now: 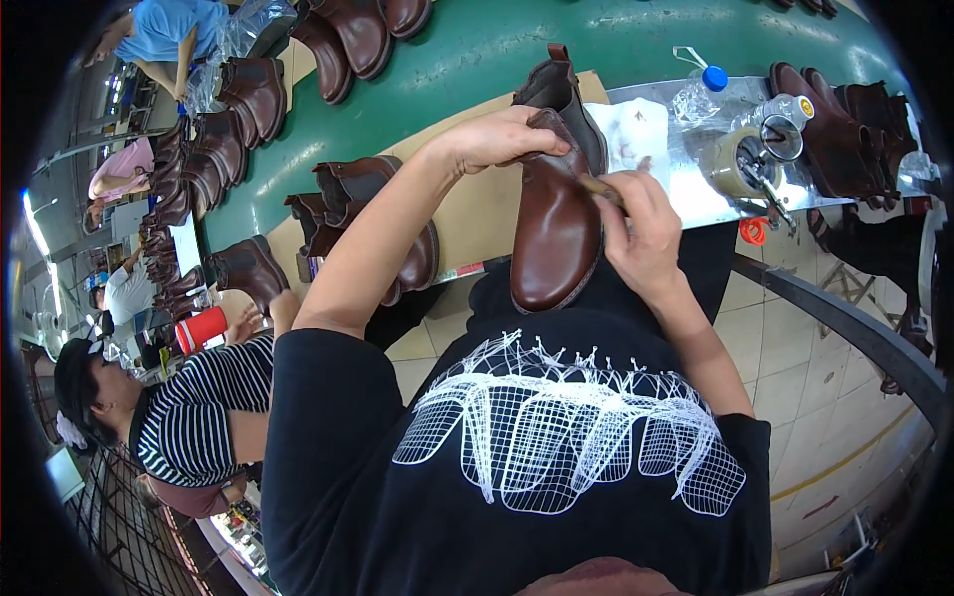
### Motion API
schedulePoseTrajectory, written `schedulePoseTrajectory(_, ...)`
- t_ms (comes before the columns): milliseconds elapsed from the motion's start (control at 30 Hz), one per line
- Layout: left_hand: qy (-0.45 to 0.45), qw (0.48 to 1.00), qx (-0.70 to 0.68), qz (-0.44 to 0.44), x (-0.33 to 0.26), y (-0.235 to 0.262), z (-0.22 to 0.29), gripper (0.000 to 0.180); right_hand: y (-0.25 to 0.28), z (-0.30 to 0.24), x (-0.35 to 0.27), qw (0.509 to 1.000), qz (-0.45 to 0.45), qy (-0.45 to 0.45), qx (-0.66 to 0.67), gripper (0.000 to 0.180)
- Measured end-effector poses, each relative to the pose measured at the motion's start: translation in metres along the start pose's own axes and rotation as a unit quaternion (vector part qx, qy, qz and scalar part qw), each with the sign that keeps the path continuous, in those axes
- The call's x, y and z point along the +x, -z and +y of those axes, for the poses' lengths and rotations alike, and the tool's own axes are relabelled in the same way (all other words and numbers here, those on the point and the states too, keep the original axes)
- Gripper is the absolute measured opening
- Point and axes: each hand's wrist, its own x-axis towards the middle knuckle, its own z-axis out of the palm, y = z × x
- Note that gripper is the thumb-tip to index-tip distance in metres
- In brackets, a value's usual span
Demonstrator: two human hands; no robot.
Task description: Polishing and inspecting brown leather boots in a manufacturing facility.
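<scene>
A brown leather ankle boot [556,243] with a dark elastic side panel lies toe toward me at the bench's near edge. My left hand [492,141] is closed around its shaft, the thumb pressed on the leather. My right hand [644,230] pinches a slim tan, stick-like tool [599,189]. Its end meets the boot's right side just below the elastic; the fingers hide the rest, so its kind is unclear. A white stained cloth or paper [636,134] lies to the right of the boot.
Right of the boot stand a jar holding metal tools [737,164] and a clear blue-capped bottle [711,81]. Other brown boots [830,139] are at the far right, and more [393,223] at left on cardboard [472,223]. A co-worker in stripes [194,422] sits at left.
</scene>
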Motion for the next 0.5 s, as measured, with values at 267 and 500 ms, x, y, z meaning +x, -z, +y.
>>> schedulePoseTrajectory(267,0.001,1.0,-0.003,0.001,-0.003,-0.007,0.002,0.024,0.009,0.017,-0.021,0.994,-0.087,-0.06,-0.039,0.018)
schedulePoseTrajectory(500,-0.027,0.999,0.021,-0.009,0.003,-0.007,0.004,0.025,-0.003,0.003,-0.003,0.998,-0.046,0.02,-0.037,0.016)
